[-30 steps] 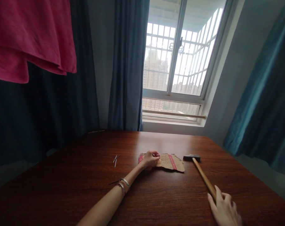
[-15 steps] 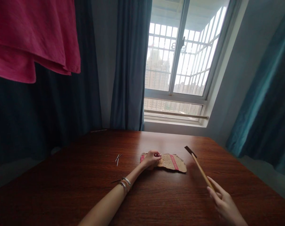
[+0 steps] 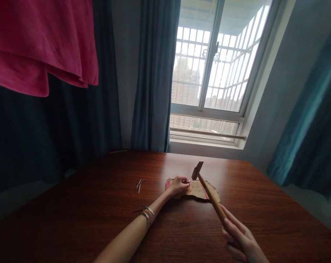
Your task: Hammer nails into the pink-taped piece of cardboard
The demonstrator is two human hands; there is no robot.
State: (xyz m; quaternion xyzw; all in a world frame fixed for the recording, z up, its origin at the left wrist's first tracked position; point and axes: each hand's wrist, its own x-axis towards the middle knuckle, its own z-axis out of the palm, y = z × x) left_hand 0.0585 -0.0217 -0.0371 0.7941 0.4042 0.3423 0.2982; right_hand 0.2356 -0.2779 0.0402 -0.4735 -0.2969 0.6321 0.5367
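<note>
In the head view my right hand (image 3: 239, 233) is wrapped round the wooden handle of a hammer (image 3: 209, 190). Its head is raised above the table, just right of my left hand (image 3: 179, 185). That hand rests on a flat brown piece of cardboard (image 3: 197, 188) dotted with many small holes and crossed by pink bands. The left fingertips are pinched together; whatever they hold is too small and hidden to name. Two or three thin metal pins or nails (image 3: 139, 185) lie crossed on the table, left of the cardboard.
The brown wooden table (image 3: 154, 226) reaches to a wall with a barred window (image 3: 206, 80). Dark blue curtains (image 3: 156, 73) hang at both sides. A pink cloth (image 3: 45, 47) hangs at the upper left. Bracelets (image 3: 148, 215) circle my left wrist.
My right hand has swung the hammer to the left, bringing its head from beyond the cardboard's right end to beside my left hand. The left hand keeps its place on the cardboard.
</note>
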